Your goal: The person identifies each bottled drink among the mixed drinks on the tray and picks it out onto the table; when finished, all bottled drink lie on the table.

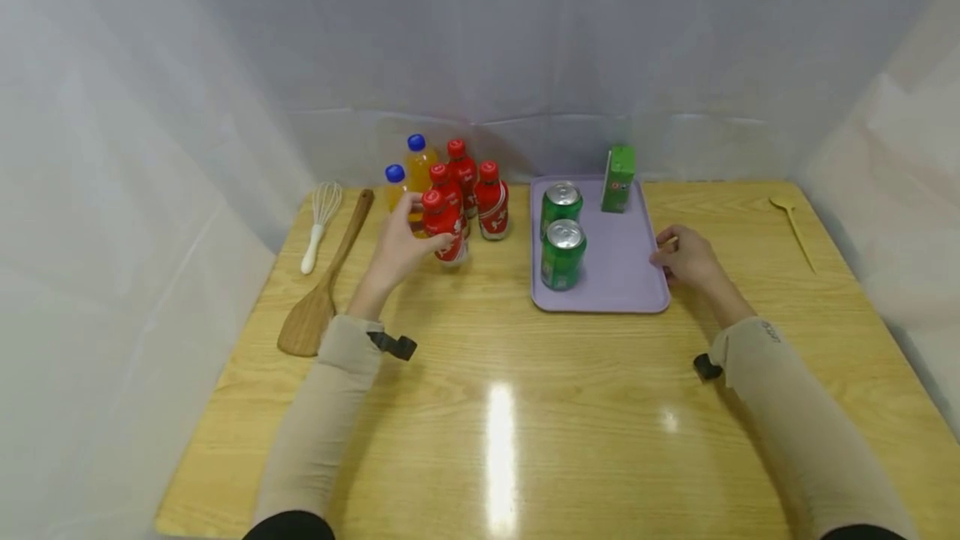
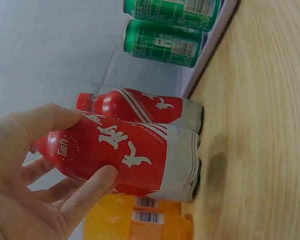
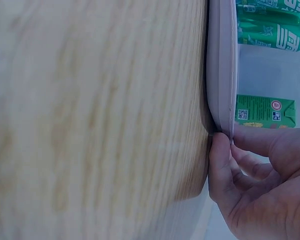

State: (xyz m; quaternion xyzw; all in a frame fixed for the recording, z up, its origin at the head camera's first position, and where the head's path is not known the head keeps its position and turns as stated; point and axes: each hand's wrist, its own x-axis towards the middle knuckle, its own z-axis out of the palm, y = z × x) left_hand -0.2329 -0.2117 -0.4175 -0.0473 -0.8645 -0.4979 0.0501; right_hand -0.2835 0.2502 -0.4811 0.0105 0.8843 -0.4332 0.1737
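Note:
My left hand (image 1: 397, 250) grips the front red bottle (image 2: 122, 150) round its upper part, fingers on one side and thumb on the other. Close behind it stand more red bottles (image 1: 492, 205), and two orange drink bottles (image 1: 421, 163) with blue caps are partly hidden by my hand. Whether the gripped bottle touches the table cannot be told. On the right, my right hand (image 1: 688, 257) pinches the right rim of a purple tray (image 1: 626, 273). Two green cans (image 1: 562, 257) stand on the tray's left side, and a green carton (image 1: 618, 180) is upright at its back right.
To the left lie a white-handled whisk (image 1: 322, 215) and a wooden spatula (image 1: 307, 323). A yellow spoon (image 1: 795, 227) lies at the far right of the wooden table (image 1: 585, 423). White sheeting (image 1: 510, 40) hangs behind and at both sides.

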